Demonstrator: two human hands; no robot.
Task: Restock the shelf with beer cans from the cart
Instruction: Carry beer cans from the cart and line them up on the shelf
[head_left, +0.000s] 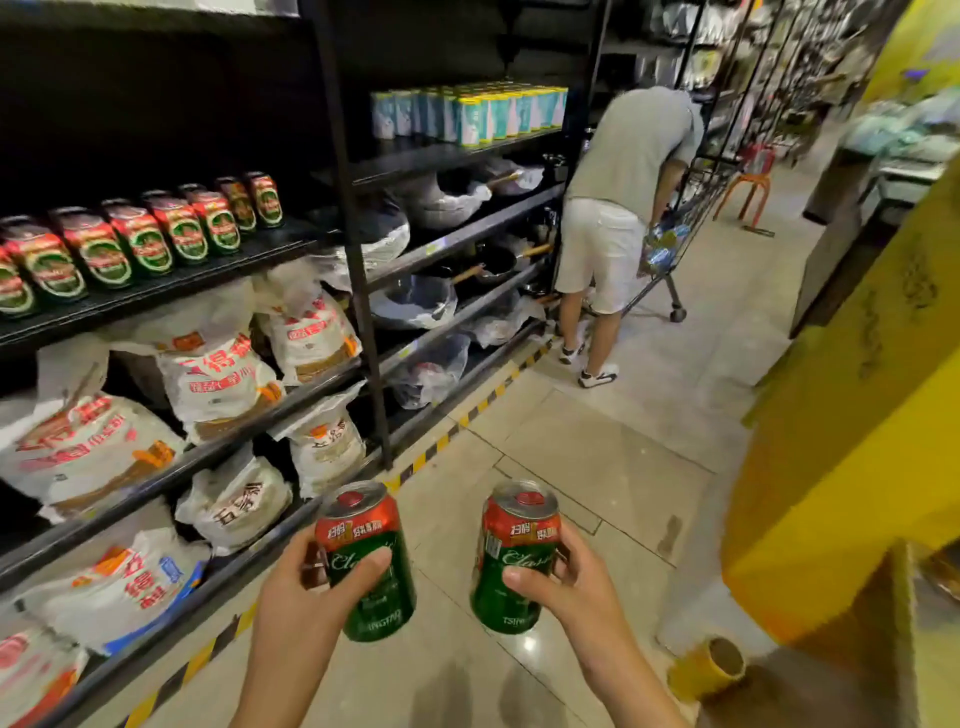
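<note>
- Left hand (317, 587) is wrapped round one beer can (366, 561), right hand (558, 582) round a second can (514, 558); both held upright, near, apart.
- Step judged: carrying to shelf.
- Next, cans are to be lifted left and far, beside the can row (140, 236) on the shelf (171, 283).

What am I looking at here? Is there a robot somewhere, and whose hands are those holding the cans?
There is no robot. A person wears a camera on the head, so this single picture looks down at their own hands in a shop aisle. The left hand grips one red-and-green beer can, and the right hand grips another can. On the left, a dark shelf carries a row of matching cans, with white sacks on the shelves below. Further down the aisle another person bends over a cart.
</note>
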